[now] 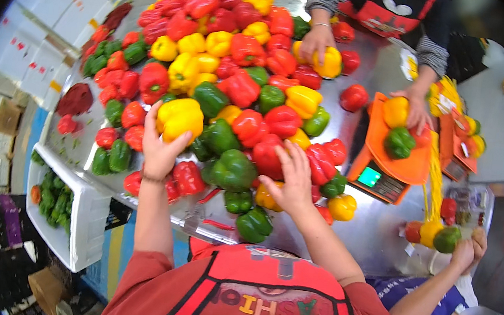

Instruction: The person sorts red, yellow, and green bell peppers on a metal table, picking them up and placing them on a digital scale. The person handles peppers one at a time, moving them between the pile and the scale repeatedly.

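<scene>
My left hand (162,154) is closed around a large yellow bell pepper (180,120), its thumb on the right side and fingers on the left. My right hand (291,182) lies over the near edge of the pepper heap, fingers spread, touching or just above a red bell pepper (267,154); its thumb reaches over a yellow pepper (267,198). Between my hands sit green bell peppers, the largest (235,169) in front. Two red peppers (188,178) lie beside my left wrist. The heap of red, yellow and green peppers spreads away from me over a metal table (344,228).
Across the table, a co-worker's hand (319,42) grasps a yellow pepper; their other hand (417,107) is at peppers on an orange scale (397,166). At right, another person's hands (470,250) hold a pepper row near yellow netting (434,180). A white foam box (83,225) stands at left.
</scene>
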Demonstrator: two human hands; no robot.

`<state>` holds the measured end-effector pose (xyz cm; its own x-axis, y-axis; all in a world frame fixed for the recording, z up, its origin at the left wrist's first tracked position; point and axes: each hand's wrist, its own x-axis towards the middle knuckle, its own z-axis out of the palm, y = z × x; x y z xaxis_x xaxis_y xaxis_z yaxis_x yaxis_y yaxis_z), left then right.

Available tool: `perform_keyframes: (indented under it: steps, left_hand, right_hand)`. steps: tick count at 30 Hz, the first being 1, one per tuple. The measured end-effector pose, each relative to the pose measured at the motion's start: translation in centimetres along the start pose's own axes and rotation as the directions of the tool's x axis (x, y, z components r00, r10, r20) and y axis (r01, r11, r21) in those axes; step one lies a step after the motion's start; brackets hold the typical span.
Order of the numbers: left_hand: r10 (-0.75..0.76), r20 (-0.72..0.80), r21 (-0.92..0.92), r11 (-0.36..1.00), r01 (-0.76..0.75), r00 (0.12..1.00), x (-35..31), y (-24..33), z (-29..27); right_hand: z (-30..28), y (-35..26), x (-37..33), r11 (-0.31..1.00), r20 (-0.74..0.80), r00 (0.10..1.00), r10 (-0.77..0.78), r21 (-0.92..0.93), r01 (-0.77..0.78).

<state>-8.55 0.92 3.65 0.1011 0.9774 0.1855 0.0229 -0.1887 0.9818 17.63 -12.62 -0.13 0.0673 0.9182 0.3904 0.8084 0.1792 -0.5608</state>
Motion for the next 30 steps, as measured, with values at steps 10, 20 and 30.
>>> perform_keyframes:
  steps: [10,20,30]
  left_hand:
    - [0.310,0.558,0.108,0.893,-0.438,0.770,-6.6,5.1,8.0]
    - [0.074,0.411,0.060,0.992,-0.107,0.909,-7.3,2.6,6.4]
    - [0.259,0.383,0.516,0.736,-0.438,0.887,-6.2,-1.5,8.7]
  right_hand:
    - [-7.1,-4.3,1.4,0.955,0.151,0.973,-0.177,0.267,0.132]
    - [-16.4,12.7,-4.3,0.813,-0.593,0.583,0.555,0.534,-0.232]
    - [-17.6,21.5,-4.7,0.823,-0.730,0.492,0.474,0.169,-0.543]
